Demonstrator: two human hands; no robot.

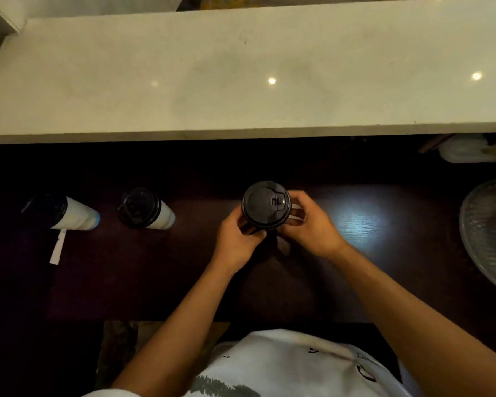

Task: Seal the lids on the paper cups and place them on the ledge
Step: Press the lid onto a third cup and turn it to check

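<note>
dark counter [155,282], lidded cup [266,204] between both hands' grip

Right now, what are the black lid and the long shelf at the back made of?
The black lid looks like moulded plastic with a dull sheen: it has a pressed rim and a small sip flap. The ledge looks like polished pale stone, perhaps marble, since ceiling lights reflect in it, though I cannot be sure.

Dim overall: the pale ledge [241,75] beyond the hands is brightest, carrying three small glare spots from overhead lamps. The dark counter [155,267] under the hands sinks into shadow, with one bluish sheen just right of the right hand [309,224]. Edges bow and soften
</note>
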